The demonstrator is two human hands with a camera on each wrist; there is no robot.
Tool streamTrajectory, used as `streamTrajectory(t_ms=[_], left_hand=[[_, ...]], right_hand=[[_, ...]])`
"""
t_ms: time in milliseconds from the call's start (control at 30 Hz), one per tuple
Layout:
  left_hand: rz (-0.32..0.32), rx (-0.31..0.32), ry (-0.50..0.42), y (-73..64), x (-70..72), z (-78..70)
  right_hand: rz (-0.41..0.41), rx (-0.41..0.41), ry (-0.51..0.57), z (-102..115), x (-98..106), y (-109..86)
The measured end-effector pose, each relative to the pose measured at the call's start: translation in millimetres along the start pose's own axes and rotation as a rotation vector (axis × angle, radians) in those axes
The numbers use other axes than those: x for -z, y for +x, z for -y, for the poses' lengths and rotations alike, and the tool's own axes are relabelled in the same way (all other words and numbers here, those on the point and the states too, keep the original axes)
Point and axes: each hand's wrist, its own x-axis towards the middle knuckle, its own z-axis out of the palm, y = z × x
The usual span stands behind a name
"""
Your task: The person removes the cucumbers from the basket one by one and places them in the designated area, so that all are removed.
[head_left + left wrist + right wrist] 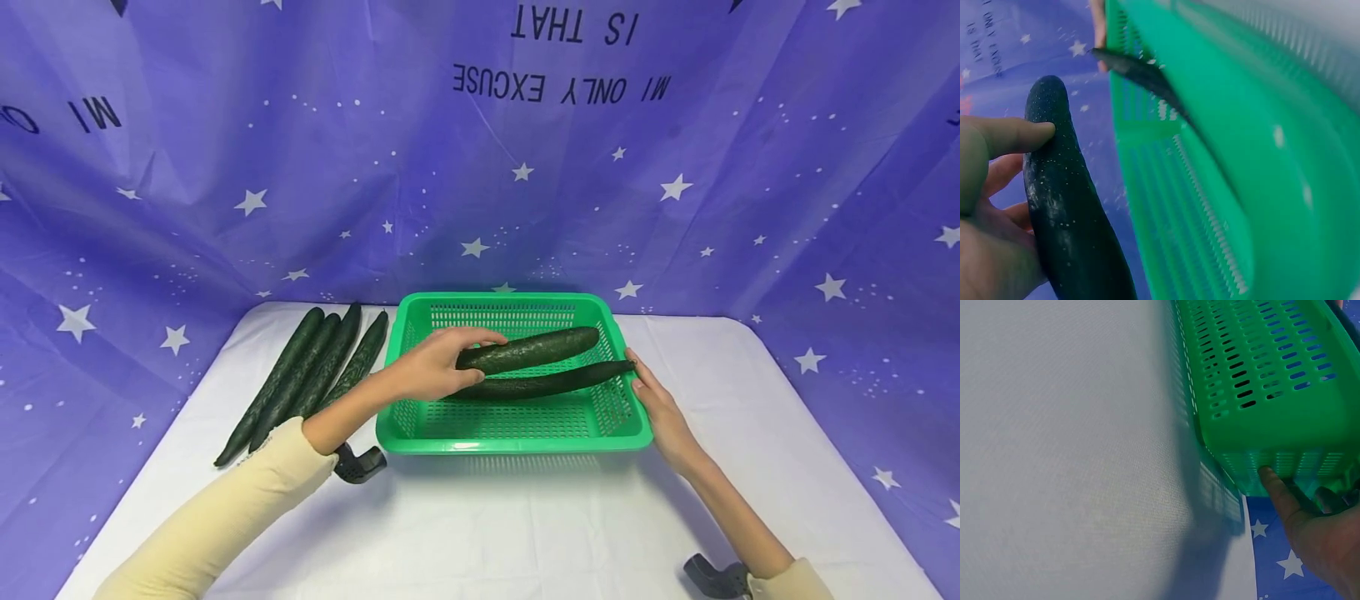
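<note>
My left hand [442,362] grips a thick dark green cucumber [540,350] by its left end, over the green plastic basket [517,447]. In the left wrist view the thumb and fingers wrap around that cucumber [1066,200]. Below it, a thinner cucumber [555,383] lies lengthwise across the basket, its right tip at the right rim. My right hand [667,421] holds the basket's right end. In the right wrist view a fingertip of this hand [1322,544] presses on the slotted end wall; its other fingers are partly hidden.
Several more cucumbers [300,383] lie side by side on the white tablecloth [525,533], left of the basket. A purple star-printed curtain [420,167] rises behind and at both sides. Black devices [360,465] are strapped at the wrists.
</note>
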Motion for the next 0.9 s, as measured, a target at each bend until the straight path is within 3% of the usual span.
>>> streamTrajectory(t_ms=[200, 400, 667, 900], left_hand=[[-0.136, 0.080, -0.041, -23.9, 26.1, 14.2], [-0.249, 0.239, -0.082, -54.9, 47.7, 43.5], [-0.357, 0.471, -0.217, -110.2, 63.6, 91.4], [-0.432, 0.561, -0.192, -158.9, 78.0, 128.2]], right_hand=[[0.005, 0.013, 0.005, 0, 1, -0.2], [0.003, 0.007, 0.000, -1, 1, -0.8], [0.004, 0.017, 0.005, -1, 1, 0.4], [0.007, 0.024, 0.004, -2, 1, 0.9]])
